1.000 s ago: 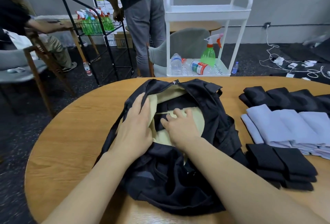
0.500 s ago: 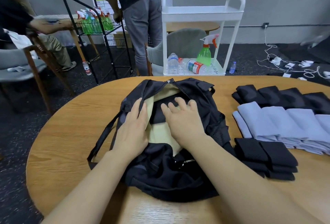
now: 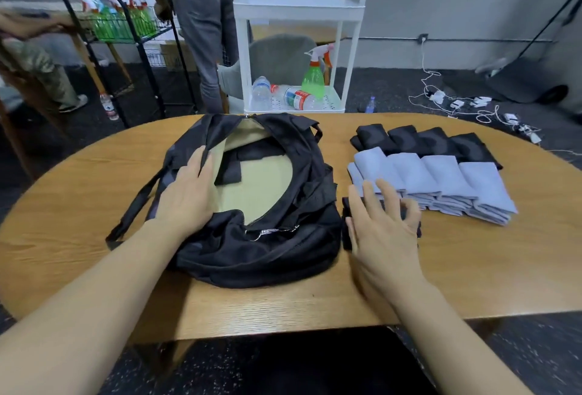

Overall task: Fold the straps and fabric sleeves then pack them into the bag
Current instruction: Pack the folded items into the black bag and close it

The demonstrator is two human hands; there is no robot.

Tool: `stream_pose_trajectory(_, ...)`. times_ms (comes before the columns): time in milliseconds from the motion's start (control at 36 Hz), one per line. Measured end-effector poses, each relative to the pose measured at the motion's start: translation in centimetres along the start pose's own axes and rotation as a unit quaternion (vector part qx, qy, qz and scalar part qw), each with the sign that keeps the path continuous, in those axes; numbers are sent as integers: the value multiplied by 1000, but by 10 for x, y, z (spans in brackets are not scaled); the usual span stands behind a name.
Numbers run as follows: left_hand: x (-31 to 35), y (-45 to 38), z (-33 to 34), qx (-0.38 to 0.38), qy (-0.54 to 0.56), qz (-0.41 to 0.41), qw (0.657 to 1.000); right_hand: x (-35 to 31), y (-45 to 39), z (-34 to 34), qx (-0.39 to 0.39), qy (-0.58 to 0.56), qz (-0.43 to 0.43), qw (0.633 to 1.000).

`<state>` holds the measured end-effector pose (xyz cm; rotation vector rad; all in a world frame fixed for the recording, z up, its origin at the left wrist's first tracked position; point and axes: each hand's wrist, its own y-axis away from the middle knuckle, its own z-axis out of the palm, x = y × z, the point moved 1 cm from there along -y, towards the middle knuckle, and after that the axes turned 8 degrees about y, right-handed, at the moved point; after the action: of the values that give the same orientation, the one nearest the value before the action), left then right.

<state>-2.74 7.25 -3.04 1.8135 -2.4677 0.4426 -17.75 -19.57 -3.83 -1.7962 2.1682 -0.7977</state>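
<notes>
Black bag [image 3: 252,246] lying on the wooden counter [image 3: 63,205], mouth unzipped and spread wide, tan lining [image 3: 258,183] showing. Inside, toward the far-left of the opening, folded black pieces [image 3: 248,155] already packed. Zipper pull [image 3: 267,231] resting at the near edge of the opening. A strap [image 3: 135,209] trailing off the bag's left side across the counter.

Left hand [image 3: 185,193] lying on the bag's left edge, fingers [image 3: 201,161] straight and together, pressing the black flap back from the opening; nothing pinched.

Right hand [image 3: 382,231] just right of the bag, over a near stack of black folded pieces [image 3: 346,231], which is mostly hidden beneath it. Fingers [image 3: 368,193] spread and only lightly bent, blurred; whether touching the stack or just above it, cannot tell. No grip visible.

Beyond the right hand, a row of grey folded sleeves [image 3: 441,180], overlapping one another, running rightward. Behind those, a row of black folded sleeves [image 3: 425,142], likewise overlapping. Both rows beside the bag, apart from it.

Past the counter, a white cart [image 3: 296,4] with a green spray bottle [image 3: 313,78] and water bottles [image 3: 261,92] on its lower shelf. Left of it, a standing person [image 3: 201,17] at a black rack [image 3: 138,48] holding more spray bottles. Cables [image 3: 456,102] strewn on the dark floor at right.
</notes>
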Motion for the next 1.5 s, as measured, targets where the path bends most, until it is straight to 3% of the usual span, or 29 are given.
stream_pose_trajectory(194, 2, 0, 0, -4, -25, 5, 1000, 7, 7, 13, -58, -5, 8, 998)
stream_pose_trajectory(556, 6, 2, -2, -8, -56, 29, 998, 6, -2, 10, -46, 3, 14, 999)
stream_pose_trajectory(833, 2, 5, -8, 6, -39, 33, 999, -2, -6, -11, 135, -18, 75, 988)
stream_pose_trajectory(944, -1, 5, -9, 16, -22, 35, 999, -30, -30, -23, 178, -39, 39, 983)
stream_pose_trajectory(1083, -6, 4, -10, 23, 3, 45, 999, -80, -69, -7, 115, -51, -54, 991)
stream_pose_trajectory(1250, -8, -1, -27, 42, 12, 50, 998, -122, -107, 22, -140, -9, -149, 979)
stream_pose_trajectory(1333, -7, -6, -39, 41, 11, 54, 998, -133, -113, 36, -179, 2, -162, 970)
stream_pose_trajectory(1500, -3, -12, -43, 2, -6, 58, 998, -151, -131, 55, -169, -20, -160, 972)
